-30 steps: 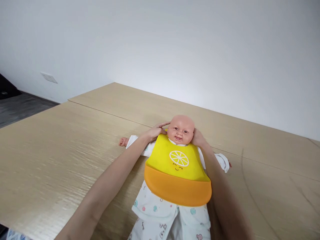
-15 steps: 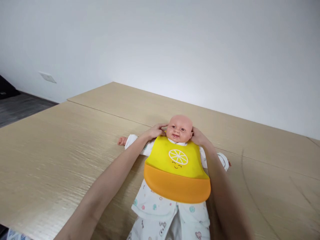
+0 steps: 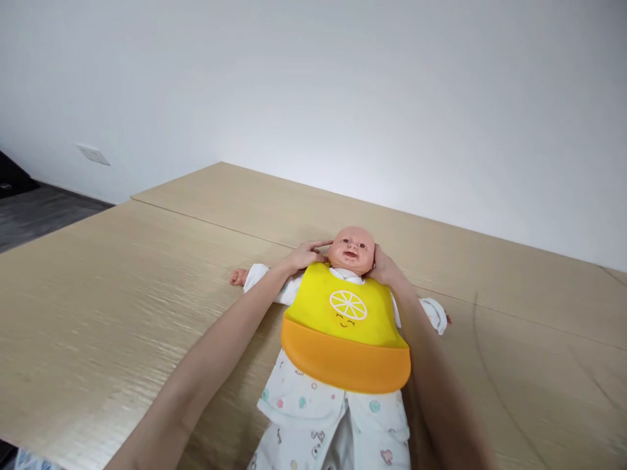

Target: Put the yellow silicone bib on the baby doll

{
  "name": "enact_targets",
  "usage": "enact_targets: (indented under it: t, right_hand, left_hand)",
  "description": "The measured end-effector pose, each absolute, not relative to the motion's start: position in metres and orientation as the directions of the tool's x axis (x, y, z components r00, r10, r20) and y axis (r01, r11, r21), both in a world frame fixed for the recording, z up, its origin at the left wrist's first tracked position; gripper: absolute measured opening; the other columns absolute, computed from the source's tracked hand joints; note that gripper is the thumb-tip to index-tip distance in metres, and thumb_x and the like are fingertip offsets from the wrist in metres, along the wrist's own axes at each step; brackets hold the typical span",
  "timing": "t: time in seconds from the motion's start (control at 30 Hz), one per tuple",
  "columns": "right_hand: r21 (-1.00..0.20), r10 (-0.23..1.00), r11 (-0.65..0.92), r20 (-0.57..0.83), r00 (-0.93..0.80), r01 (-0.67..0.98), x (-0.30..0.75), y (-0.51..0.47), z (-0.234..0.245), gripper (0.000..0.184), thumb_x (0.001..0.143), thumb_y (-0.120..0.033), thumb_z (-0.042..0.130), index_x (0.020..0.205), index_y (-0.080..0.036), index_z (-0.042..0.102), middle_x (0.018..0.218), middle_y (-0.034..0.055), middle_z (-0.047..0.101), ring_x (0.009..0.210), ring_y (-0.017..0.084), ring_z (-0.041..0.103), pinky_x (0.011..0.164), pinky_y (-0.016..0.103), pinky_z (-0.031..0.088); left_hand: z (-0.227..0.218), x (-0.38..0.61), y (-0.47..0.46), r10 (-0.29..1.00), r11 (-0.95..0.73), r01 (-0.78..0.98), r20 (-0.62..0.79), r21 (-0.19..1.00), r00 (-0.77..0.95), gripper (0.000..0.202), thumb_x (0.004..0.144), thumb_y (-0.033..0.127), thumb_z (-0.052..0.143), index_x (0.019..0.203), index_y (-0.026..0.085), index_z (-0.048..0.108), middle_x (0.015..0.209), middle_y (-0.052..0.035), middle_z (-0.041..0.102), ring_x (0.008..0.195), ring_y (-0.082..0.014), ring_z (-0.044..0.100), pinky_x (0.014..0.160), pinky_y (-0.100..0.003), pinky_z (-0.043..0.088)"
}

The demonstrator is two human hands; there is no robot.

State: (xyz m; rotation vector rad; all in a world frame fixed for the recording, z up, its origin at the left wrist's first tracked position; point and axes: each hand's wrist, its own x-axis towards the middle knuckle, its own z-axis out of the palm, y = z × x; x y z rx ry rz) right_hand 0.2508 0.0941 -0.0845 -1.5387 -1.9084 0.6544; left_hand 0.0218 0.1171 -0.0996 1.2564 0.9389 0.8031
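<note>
A baby doll (image 3: 351,249) lies face up, wearing white printed clothes (image 3: 318,408) and a yellow bib (image 3: 313,300) with a lemon-slice print. The bib's orange catch pocket (image 3: 345,362) spans its lower edge. At the left of the doll's neck, my left hand (image 3: 307,256) closes on the bib's upper edge, its index finger reaching along the head. My right hand (image 3: 385,266) is against the other side of the head and neck, by the ear. Its fingertips go out of sight behind the head, so their grip is hidden.
The doll rests on a light wooden table (image 3: 122,281) with a seam running across it. A white wall (image 3: 343,98) rises behind the table's far edge. Dark items (image 3: 14,176) stand on the floor at far left.
The doll's head has turned and shifted slightly right, and the bib's collar area has dropped a little from the chin. Both hands stay beside the neck.
</note>
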Motion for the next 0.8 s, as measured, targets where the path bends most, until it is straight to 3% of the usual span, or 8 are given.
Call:
enact_targets:
  t: [0.27, 0.37, 0.5, 0.6, 0.8]
  right_hand:
    - [-0.721, 0.991, 0.135, 0.086, -0.106, 0.679, 0.254, 0.089, -0.083, 0.069, 0.068, -0.029, 0.069, 0.130, -0.012, 0.044, 0.132, 0.0149, 0.049, 0.117, 0.025, 0.051, 0.095, 0.030, 0.045]
    - [-0.755, 0.997, 0.070, 0.027, -0.076, 0.652, 0.250, 0.085, -0.075, 0.070, 0.069, -0.022, 0.066, 0.132, -0.010, 0.039, 0.130, 0.0146, 0.051, 0.114, 0.023, 0.052, 0.096, 0.031, 0.044]
    - [-0.789, 0.994, -0.056, -0.102, -0.040, 0.612, 0.241, 0.077, -0.056, 0.066, 0.066, -0.003, 0.060, 0.128, -0.007, 0.041, 0.118, 0.0145, 0.057, 0.099, 0.018, 0.057, 0.085, 0.026, 0.048]
    - [-0.796, 0.979, -0.158, -0.203, -0.011, 0.584, 0.243, 0.074, -0.048, 0.066, 0.063, 0.000, 0.062, 0.125, -0.010, 0.043, 0.103, 0.0104, 0.061, 0.087, 0.015, 0.058, 0.073, 0.022, 0.048]
    - [-0.881, 0.933, -0.068, -0.222, -0.284, 0.468, 0.269, 0.067, -0.054, 0.056, 0.071, -0.015, 0.060, 0.124, -0.015, 0.042, 0.083, 0.0000, 0.057, 0.073, 0.007, 0.055, 0.064, 0.015, 0.043]
  left_hand:
    - [-0.098, 0.024, 0.115, 0.909, 0.133, 0.039, -0.137, 0.990, 0.393, 0.068, 0.060, 0.010, 0.066, 0.128, 0.017, 0.057, 0.072, -0.0026, 0.067, 0.062, -0.0139, 0.058, 0.055, -0.022, 0.044]
    - [-0.099, 0.024, 0.115, 0.905, 0.131, 0.046, -0.139, 0.990, 0.402, 0.069, 0.061, 0.011, 0.067, 0.129, 0.016, 0.055, 0.073, -0.0032, 0.067, 0.061, -0.0138, 0.058, 0.055, -0.022, 0.044]
    - [-0.103, 0.022, 0.119, 0.891, 0.118, 0.031, -0.119, 0.993, 0.437, 0.070, 0.061, 0.012, 0.068, 0.130, 0.016, 0.054, 0.076, -0.0040, 0.068, 0.061, -0.0130, 0.058, 0.055, -0.023, 0.044]
    - [-0.108, 0.020, 0.124, 0.871, 0.118, 0.030, -0.118, 0.993, 0.478, 0.067, 0.062, 0.016, 0.070, 0.127, 0.016, 0.056, 0.080, -0.0048, 0.068, 0.061, -0.0129, 0.058, 0.055, -0.024, 0.045]
    - [-0.111, 0.017, 0.132, 0.896, 0.085, 0.092, -0.117, 0.992, 0.429, 0.045, 0.059, 0.026, 0.075, 0.102, 0.012, 0.067, 0.072, -0.0031, 0.066, 0.060, -0.0129, 0.058, 0.056, -0.024, 0.045]
